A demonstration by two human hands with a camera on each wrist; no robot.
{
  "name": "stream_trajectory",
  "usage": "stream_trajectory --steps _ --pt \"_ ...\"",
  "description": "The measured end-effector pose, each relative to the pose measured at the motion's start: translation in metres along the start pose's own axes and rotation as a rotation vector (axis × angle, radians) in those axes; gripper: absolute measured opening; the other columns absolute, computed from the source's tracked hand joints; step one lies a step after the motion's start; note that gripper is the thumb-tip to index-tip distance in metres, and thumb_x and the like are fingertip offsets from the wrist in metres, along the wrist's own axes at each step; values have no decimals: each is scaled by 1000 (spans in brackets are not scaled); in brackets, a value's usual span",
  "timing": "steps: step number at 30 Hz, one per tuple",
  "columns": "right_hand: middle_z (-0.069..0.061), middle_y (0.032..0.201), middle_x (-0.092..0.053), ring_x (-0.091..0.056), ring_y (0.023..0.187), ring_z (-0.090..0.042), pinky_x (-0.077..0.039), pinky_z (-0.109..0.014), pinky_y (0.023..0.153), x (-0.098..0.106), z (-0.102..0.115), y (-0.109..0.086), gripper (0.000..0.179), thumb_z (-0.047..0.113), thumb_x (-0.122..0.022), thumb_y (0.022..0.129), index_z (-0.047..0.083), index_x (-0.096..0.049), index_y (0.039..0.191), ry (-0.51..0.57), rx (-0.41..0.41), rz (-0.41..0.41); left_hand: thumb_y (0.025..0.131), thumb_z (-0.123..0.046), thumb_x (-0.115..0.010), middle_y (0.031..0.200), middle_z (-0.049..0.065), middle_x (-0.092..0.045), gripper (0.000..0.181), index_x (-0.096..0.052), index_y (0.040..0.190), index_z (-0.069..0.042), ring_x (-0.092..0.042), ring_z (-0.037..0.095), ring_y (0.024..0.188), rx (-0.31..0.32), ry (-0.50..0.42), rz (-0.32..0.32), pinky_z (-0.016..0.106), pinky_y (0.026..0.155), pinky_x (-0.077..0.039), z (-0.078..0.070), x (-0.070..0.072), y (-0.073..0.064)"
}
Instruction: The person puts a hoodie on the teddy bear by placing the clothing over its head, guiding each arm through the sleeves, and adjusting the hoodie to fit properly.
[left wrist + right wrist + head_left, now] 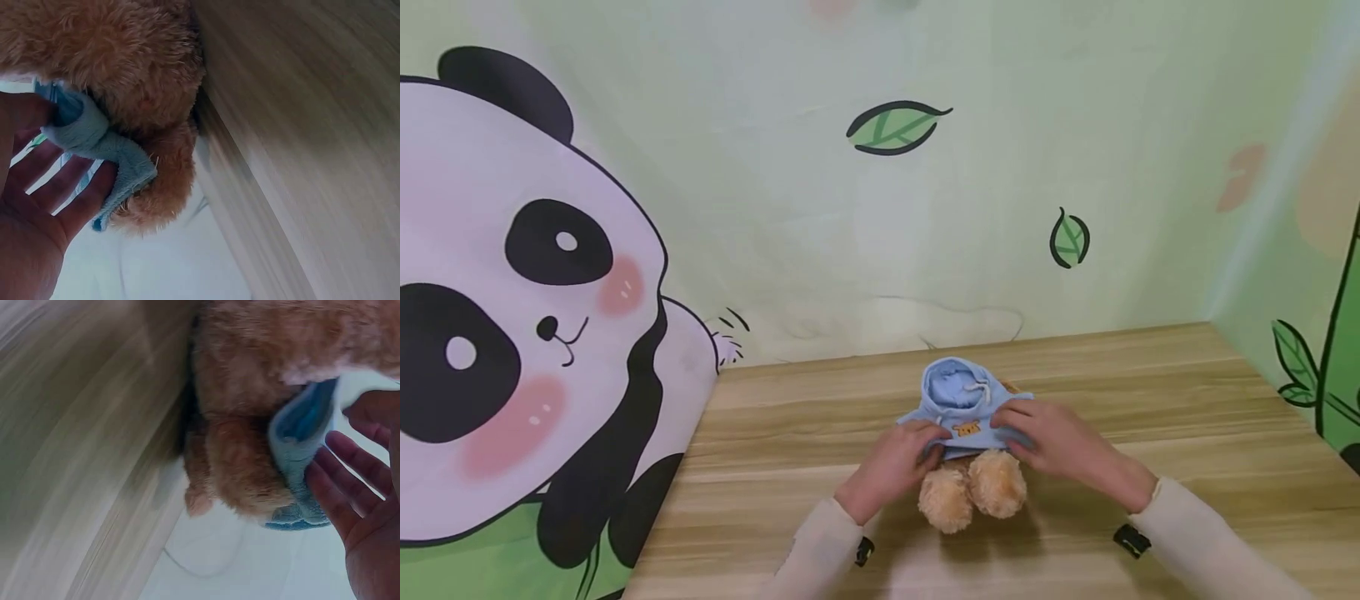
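Observation:
A plush toy with curly tan fur is on the table, its two feet pointing towards me. Over its body lies a small light-blue hoodie with white drawstrings and a little brown animal patch. Only blue lining shows inside the hood, and no toy head is visible there. My left hand pinches the hoodie's lower edge, thumb inside the hem and fingers outside. On the other side, my right hand touches the cloth with extended fingers, its thumb apart from the hem.
The wood-grain table ends at a pale green backdrop with printed leaves. A large printed panda covers the left side. Dark straps sit by both wrists, next to light sleeves.

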State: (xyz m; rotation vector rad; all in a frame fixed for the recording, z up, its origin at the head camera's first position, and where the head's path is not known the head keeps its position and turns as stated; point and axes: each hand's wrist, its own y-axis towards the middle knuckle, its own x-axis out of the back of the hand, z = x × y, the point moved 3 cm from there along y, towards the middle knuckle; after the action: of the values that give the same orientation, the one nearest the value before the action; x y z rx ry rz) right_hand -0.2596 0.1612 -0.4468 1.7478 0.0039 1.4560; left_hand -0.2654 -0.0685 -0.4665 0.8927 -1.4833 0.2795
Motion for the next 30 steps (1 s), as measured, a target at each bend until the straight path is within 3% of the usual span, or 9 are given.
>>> stream_trajectory --steps 5,10,14,22,27,30 --pt "-1 106 -67 -67 91 -18 -57 -34 72 -8 0 -2 41 11 -82 73 14 -67 112 -66 62 121 90 -5 -66 108 -1 -70 30 -62 118 -16 -66 15 101 -57 103 -1 28 84 -55 -2 -1 1" --pt "1 103 -65 -65 81 -17 -51 -30 58 -13 1 0 34 4 -74 79 17 -61 108 -170 109 111 85 1 -67 108 -4 -65 37 -57 113 -20 -64 15 99 -96 206 -22 29 78 -55 -3 -2 3" --pt "0 105 -63 -59 80 -16 -49 -30 60 -16 2 1 27 2 -74 77 16 -60 95 -247 150 103 80 -2 -70 111 -2 -59 32 -63 104 -22 -61 15 100 -123 287 -23 29 77 -55 -3 -2 5" --pt "-8 114 -60 -60 99 -24 -54 -36 79 -18 0 1 32 -2 -78 75 13 -67 101 -311 97 195 76 -6 -74 120 0 -56 42 -67 114 -20 -59 16 108 -106 326 18 30 83 -55 -1 -2 9" --pt "-9 112 -60 -57 97 -24 -53 -36 79 -16 -1 6 23 0 -77 75 11 -67 92 -334 108 154 80 -6 -72 118 1 -56 31 -70 108 -19 -60 15 101 -112 382 56 28 76 -55 1 0 13" --pt "-11 114 -61 -58 97 -25 -54 -36 80 -12 -1 13 25 2 -77 76 7 -67 97 -350 101 166 82 -4 -69 121 3 -55 32 -68 112 -15 -60 16 98 -101 405 64 26 75 -55 3 5 18"
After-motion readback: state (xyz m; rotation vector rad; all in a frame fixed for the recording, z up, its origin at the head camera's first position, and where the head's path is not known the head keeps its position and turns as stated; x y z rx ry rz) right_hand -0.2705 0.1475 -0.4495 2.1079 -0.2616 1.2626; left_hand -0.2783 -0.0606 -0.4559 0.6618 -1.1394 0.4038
